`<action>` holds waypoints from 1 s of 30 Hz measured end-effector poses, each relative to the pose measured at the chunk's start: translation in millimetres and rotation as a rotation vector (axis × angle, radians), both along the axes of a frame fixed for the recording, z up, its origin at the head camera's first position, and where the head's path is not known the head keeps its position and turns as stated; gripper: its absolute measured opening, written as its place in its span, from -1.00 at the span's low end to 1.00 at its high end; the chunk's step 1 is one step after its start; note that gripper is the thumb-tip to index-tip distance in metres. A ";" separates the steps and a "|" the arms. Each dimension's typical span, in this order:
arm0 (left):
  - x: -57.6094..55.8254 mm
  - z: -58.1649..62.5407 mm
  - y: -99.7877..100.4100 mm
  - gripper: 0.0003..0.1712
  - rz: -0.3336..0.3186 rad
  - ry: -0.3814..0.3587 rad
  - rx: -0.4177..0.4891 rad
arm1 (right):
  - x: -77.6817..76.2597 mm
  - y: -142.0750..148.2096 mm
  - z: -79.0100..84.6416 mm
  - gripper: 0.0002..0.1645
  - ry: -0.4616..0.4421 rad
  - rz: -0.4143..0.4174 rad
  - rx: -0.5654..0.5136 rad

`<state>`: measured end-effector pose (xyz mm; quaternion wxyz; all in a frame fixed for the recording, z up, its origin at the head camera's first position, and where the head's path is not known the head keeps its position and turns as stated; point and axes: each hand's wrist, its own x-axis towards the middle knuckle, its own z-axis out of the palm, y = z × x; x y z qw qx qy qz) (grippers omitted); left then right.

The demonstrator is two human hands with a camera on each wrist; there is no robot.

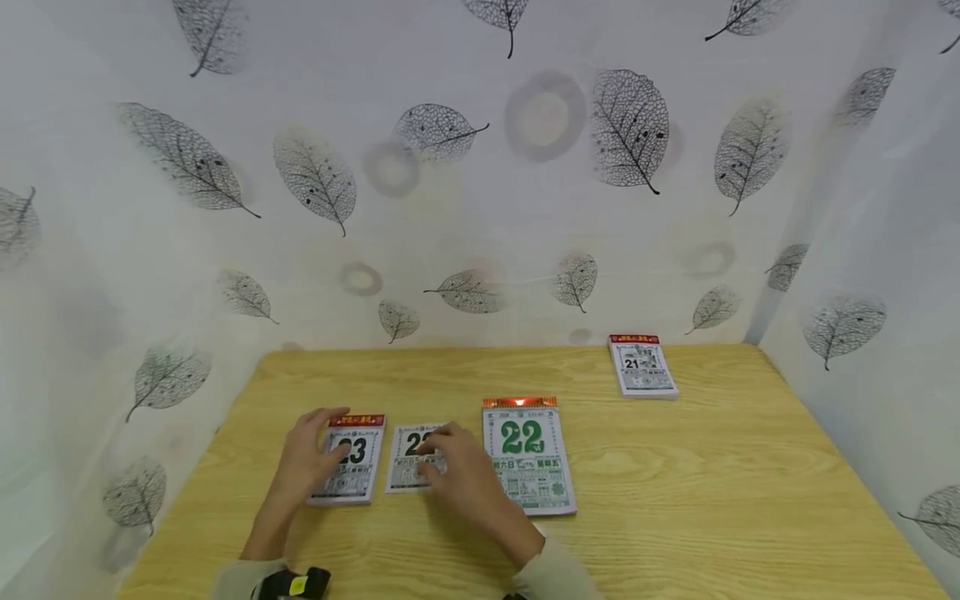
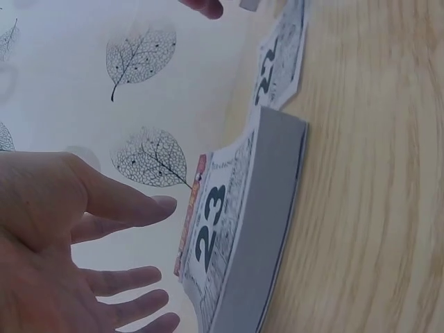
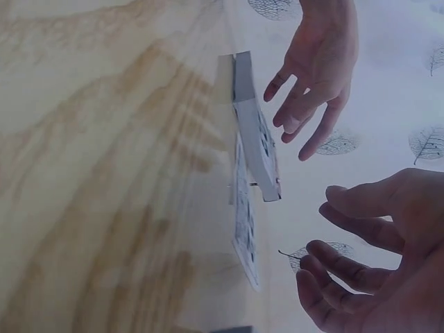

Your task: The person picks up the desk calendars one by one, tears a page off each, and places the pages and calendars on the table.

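A thick tear-off calendar block (image 1: 358, 467) with a red header and a black 23 lies on the table. Over its left side hovers my left hand (image 1: 303, 457); the left wrist view shows its fingers spread, apart from the block. Just right of it lies a loose calendar sheet (image 1: 405, 477), with a black 22 partly covered by my right hand (image 1: 467, 475). In the right wrist view that hand's fingers are loosely bent above the table and hold nothing. Beside it lies a larger calendar (image 1: 536, 479) with a green 22, its lower left corner hidden by the right hand and wrist.
A smaller calendar (image 1: 645, 371) showing 21 lies at the back right of the wooden table (image 1: 697, 500). A pale curtain with leaf prints (image 1: 465, 208) hangs behind the table and along its sides. A black band (image 1: 281, 586) is on the left wrist.
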<state>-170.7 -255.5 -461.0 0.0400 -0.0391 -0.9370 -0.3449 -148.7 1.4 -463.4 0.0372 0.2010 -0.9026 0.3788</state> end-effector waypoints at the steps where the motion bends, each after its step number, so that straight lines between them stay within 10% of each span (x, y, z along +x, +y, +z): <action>1: 0.2 1.1 1.6 -0.39 -0.003 0.013 0.004 | -0.3 1.8 2.5 -0.84 0.002 0.004 -0.009; 9: 2.7 6.0 13.7 -0.45 -0.022 0.101 0.012 | -1.5 20.3 18.1 -0.87 0.027 0.032 -0.097; 30: 10.6 11.9 59.1 -0.51 -0.201 0.030 0.270 | -5.7 78.9 25.5 -0.67 0.056 0.061 -0.283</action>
